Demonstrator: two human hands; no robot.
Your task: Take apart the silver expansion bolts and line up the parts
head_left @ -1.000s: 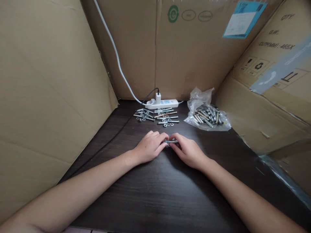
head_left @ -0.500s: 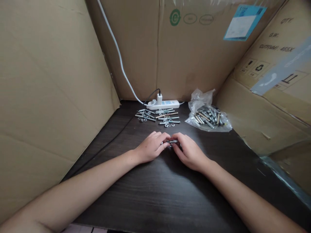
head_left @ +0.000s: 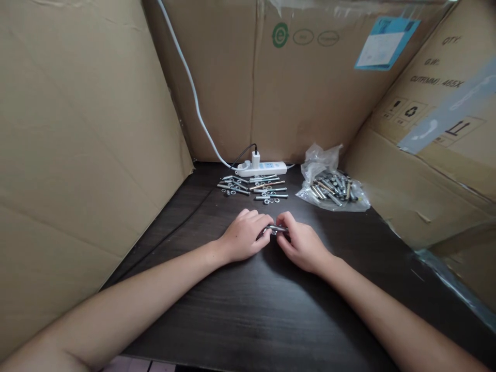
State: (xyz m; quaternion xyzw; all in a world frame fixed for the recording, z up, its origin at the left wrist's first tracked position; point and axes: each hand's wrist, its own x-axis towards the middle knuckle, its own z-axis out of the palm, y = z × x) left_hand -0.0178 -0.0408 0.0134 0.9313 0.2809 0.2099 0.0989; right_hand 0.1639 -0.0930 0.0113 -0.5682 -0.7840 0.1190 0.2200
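Between my two hands, just above the dark table (head_left: 248, 310), is a metal bolt (head_left: 277, 228) lying roughly level. My left hand (head_left: 248, 235) pinches its left part, and my right hand (head_left: 304, 242) has thumb and fingers closed round its right end. A small shiny ring or nut (head_left: 274, 232) shows just under the bolt; which hand holds it is unclear. Beyond my hands, several loose bolts (head_left: 271, 197) lie in rows with washers (head_left: 276, 200) among them. A clear plastic bag (head_left: 320, 157) at the back right holds many more bolts (head_left: 335, 186).
A white power strip (head_left: 267, 168) with a plugged-in white adapter (head_left: 256, 159) lies behind the loose bolts. Its white cable (head_left: 189, 82) rises to the upper left, and a black cable (head_left: 170, 235) crosses the left side. Cardboard boxes (head_left: 217, 77) wall the left, back and right.
My fingers have parted slightly, so more of the bolt shows between my hands. The camera view has tilted a little, moving the background slightly downward.
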